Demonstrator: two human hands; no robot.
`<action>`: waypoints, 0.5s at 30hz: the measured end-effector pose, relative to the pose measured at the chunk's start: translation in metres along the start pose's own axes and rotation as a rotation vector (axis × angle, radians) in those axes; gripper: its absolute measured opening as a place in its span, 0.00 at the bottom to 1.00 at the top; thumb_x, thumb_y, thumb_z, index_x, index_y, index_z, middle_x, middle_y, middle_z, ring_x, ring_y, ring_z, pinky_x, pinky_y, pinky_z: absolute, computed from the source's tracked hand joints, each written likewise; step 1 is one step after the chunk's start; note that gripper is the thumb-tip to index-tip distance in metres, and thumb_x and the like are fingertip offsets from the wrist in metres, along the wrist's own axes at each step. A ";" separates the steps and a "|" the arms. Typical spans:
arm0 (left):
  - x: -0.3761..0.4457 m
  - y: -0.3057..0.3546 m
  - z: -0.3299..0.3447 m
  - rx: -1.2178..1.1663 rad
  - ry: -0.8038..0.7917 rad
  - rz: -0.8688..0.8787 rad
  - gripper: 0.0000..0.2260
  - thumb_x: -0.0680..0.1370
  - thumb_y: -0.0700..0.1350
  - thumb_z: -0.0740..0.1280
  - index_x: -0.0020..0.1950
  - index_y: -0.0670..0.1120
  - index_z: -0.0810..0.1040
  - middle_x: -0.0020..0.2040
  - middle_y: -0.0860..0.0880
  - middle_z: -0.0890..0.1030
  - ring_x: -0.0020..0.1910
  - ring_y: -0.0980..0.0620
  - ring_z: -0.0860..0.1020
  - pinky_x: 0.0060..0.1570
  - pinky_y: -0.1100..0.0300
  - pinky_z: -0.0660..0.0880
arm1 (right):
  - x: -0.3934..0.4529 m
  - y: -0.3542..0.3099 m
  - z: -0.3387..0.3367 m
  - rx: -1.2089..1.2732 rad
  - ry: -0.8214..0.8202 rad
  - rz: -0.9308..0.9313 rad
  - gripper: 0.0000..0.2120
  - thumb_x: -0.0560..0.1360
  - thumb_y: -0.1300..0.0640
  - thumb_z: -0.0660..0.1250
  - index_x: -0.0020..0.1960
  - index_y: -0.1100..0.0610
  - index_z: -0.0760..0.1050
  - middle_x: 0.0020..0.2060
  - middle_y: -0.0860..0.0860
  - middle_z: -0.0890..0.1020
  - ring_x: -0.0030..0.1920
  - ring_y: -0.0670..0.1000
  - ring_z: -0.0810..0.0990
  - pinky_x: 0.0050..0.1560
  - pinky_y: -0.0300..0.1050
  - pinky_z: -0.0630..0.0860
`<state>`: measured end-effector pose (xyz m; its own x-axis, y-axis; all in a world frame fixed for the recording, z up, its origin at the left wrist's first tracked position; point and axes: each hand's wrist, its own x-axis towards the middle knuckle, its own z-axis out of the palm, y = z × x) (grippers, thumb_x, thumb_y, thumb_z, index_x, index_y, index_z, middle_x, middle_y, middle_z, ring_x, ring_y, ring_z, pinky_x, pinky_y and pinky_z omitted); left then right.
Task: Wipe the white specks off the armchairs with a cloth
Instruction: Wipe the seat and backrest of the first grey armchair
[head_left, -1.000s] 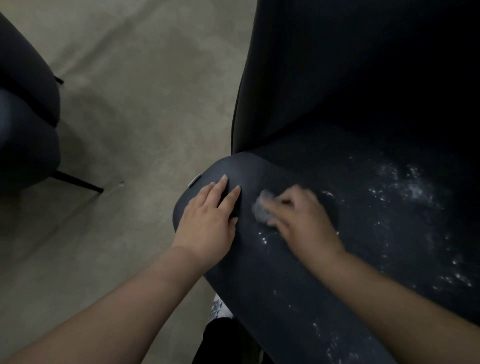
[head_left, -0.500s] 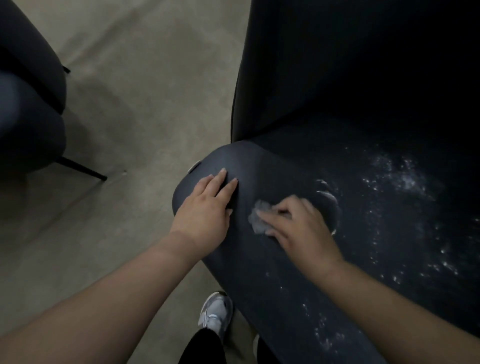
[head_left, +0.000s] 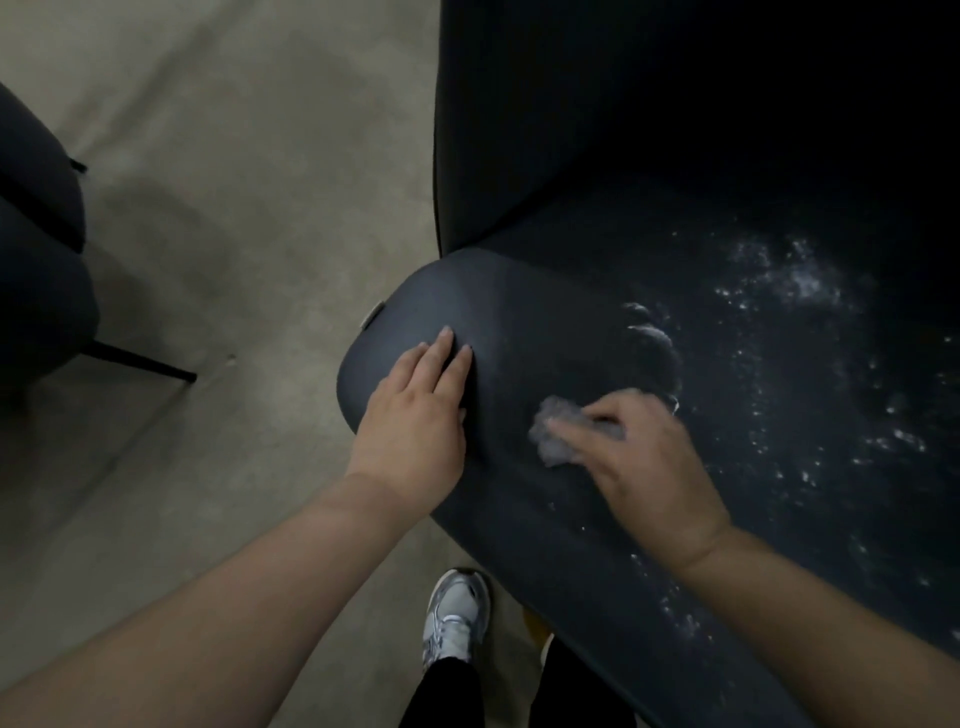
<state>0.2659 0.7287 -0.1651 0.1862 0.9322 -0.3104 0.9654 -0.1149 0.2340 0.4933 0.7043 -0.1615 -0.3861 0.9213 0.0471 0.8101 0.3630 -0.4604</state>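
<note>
Head view: right hand (head_left: 644, 462) fingers (head_left: 576, 427) grip the cloth (head_left: 558, 434); left hand (head_left: 415, 426) lies flat; the armchair (head_left: 519, 322) corner looks clean, white specks (head_left: 789, 280) remain beyond.

There is only one camera. It sits on the person's head and looks forward and steeply down. It is close to the dark armchair (head_left: 597, 322), whose seat and tall back fill the right side of the picture. Both arms reach in from the bottom edge, so the left hand (head_left: 415, 415) and the right hand (head_left: 639, 462) are near the middle. The floor (head_left: 234, 182) fills the left side. A shoe (head_left: 456, 616) shows straight below, and a second chair (head_left: 36, 260) peeks in at the far left edge.
</note>
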 end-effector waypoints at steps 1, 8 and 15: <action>0.000 0.001 0.000 0.000 0.002 0.000 0.28 0.80 0.46 0.58 0.79 0.48 0.53 0.79 0.49 0.51 0.76 0.46 0.52 0.74 0.53 0.55 | 0.005 0.009 -0.004 0.001 0.043 0.073 0.14 0.72 0.60 0.71 0.57 0.53 0.82 0.47 0.58 0.77 0.45 0.60 0.75 0.43 0.54 0.77; 0.001 0.011 0.002 0.008 0.018 0.008 0.28 0.80 0.49 0.58 0.79 0.48 0.54 0.79 0.49 0.52 0.76 0.47 0.52 0.73 0.53 0.53 | -0.001 -0.014 0.011 -0.006 0.095 0.091 0.15 0.71 0.60 0.72 0.57 0.53 0.81 0.48 0.58 0.77 0.47 0.60 0.75 0.44 0.56 0.76; 0.004 0.018 0.003 0.033 0.017 0.005 0.28 0.79 0.56 0.57 0.79 0.52 0.55 0.79 0.49 0.52 0.77 0.46 0.52 0.73 0.48 0.55 | -0.002 0.065 -0.014 -0.079 0.292 0.380 0.13 0.76 0.57 0.66 0.59 0.55 0.79 0.51 0.56 0.74 0.54 0.57 0.73 0.55 0.41 0.68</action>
<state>0.2850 0.7291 -0.1648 0.1876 0.9374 -0.2933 0.9701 -0.1301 0.2049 0.5526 0.7283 -0.1788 0.0745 0.9873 0.1401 0.9051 -0.0080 -0.4250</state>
